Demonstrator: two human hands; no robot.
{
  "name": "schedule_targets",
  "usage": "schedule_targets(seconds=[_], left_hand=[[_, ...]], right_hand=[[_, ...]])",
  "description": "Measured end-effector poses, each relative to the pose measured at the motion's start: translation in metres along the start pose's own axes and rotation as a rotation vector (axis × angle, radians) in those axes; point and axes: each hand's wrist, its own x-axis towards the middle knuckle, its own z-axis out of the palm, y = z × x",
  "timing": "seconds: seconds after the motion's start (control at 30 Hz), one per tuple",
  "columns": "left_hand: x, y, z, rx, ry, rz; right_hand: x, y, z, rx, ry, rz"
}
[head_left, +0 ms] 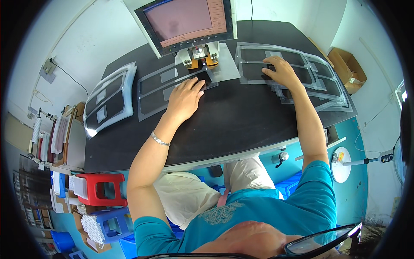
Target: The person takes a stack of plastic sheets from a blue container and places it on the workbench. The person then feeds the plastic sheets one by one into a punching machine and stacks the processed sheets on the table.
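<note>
My left hand (185, 98) rests palm down, fingers stretched and slightly spread, on a clear plastic sheet (148, 93) with pale rectangular patches. Its fingertips touch a dark piece (202, 77) just in front of the machine head (199, 58). Over on the right, my right hand (282, 72) lies on a stack of similar clear sheets (250, 55). Thumb and forefinger there are apart, with a small dark patch (271, 67) between them; whether it is a loose piece, I cannot tell.
A monitor (185, 19) stands above the machine head. At the table's left end lies a stack of clear sheets (110, 99). More sheets (334, 93) overlap at the right end. A cardboard box (347, 69) sits beyond the right edge. Red (101, 190) and blue (113, 224) stools stand lower left.
</note>
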Motion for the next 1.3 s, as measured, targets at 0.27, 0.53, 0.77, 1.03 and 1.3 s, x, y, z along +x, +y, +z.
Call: schedule_targets(seconds=[0.27,0.53,0.77,1.03,1.3], left_hand=[[-0.008,-0.001,-0.011,-0.047,0.041,0.006],[-0.021,-0.012,-0.038,-0.115,-0.108,-0.048],[-0.003,-0.029,-0.003,0.104,0.064,-0.045],[0.007,-0.042,0.014,0.04,0.044,-0.076],[0.007,-0.043,0.012,-0.06,-0.029,-0.103]], right_hand=[[0.001,-0.001,-0.002,0.023,0.002,0.014],[0.002,-0.003,-0.005,0.07,-0.015,0.029],[0.002,-0.006,-0.005,0.1,0.001,0.027],[0.002,-0.012,-0.006,0.148,0.017,0.032],[0.003,-0.016,-0.007,0.196,0.043,0.064]])
